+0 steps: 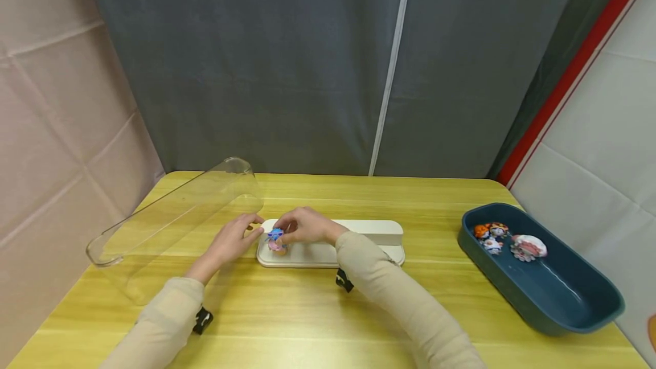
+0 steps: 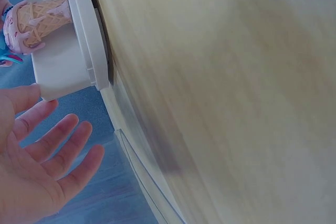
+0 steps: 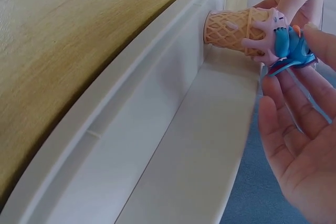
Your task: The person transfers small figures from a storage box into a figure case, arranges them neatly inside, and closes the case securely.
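Note:
A small figurine with a blue top over a pink-dripped waffle cone stands at the left end of a white two-level display base. My right hand pinches its blue top between thumb and fingers. In the right wrist view, the cone meets the lower level of the base, beside the raised step. My left hand is at the base's left end, its fingers spread. Thumb and forefinger of that hand are right at the corner of the step in the left wrist view.
A clear curved plastic cover lies on the wooden table at the left. On the right stands a dark blue bin holding several small figurines and a pink-and-white one. A grey curtain hangs behind the table.

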`<state>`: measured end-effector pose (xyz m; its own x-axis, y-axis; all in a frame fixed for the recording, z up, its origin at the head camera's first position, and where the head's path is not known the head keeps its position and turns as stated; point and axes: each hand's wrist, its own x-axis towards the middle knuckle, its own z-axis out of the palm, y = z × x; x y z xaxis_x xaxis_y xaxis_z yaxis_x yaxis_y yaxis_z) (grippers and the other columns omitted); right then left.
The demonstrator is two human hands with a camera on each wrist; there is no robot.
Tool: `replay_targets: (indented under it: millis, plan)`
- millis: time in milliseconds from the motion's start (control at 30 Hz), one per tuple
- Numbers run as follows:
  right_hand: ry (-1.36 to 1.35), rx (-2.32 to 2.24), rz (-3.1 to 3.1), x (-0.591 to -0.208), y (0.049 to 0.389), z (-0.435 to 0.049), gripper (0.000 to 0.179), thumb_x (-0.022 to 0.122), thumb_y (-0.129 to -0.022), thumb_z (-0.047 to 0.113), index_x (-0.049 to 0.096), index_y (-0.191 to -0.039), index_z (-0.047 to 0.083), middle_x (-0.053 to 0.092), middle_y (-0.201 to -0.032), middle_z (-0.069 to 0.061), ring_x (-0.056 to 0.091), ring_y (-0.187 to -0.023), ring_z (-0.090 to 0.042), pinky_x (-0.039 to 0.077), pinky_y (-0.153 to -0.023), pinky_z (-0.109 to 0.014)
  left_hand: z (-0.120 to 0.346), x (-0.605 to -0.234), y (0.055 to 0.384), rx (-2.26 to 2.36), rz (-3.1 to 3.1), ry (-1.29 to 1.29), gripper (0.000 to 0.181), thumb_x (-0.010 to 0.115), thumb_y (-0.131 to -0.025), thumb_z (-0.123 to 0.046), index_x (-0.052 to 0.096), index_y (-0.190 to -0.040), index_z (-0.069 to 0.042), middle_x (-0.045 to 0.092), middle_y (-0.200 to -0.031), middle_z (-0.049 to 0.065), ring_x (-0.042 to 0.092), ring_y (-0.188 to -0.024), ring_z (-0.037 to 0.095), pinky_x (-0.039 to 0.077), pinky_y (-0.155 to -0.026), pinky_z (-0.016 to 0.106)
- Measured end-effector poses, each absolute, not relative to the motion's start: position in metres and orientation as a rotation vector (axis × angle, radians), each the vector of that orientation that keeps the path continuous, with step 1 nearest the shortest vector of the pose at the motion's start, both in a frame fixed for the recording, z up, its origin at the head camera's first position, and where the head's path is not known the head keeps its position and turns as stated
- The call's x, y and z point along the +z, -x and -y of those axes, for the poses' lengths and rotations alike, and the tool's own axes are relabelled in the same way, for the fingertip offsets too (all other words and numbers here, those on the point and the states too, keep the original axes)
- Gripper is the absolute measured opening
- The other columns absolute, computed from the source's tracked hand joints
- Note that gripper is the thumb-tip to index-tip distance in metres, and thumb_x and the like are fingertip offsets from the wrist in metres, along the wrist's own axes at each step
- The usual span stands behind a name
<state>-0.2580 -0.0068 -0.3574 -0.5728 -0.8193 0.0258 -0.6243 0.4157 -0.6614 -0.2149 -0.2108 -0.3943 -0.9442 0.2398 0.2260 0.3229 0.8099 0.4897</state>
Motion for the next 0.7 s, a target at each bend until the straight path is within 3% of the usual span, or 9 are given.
replay_targets:
  millis: [700]
  plan:
    - [1.247, -0.913, -2.453, -0.348, 0.265, -0.04, 0.032, 0.064, -0.082, 0.017, 0.06, -0.109, 0.002, 0.06, -0.102, -0.007, 0.055, -0.086, -0.012, 0.044, -0.075, -0.024, 0.211, -0.396, 0.216, -0.809, 2.848, 0.434, 0.02, 0.055, -0.088, -0.018, 0.058, -0.105, -0.007, 0.055, -0.11, 0.014, 0.054, -0.094, 0.032, 0.043, -0.077, 0.048]
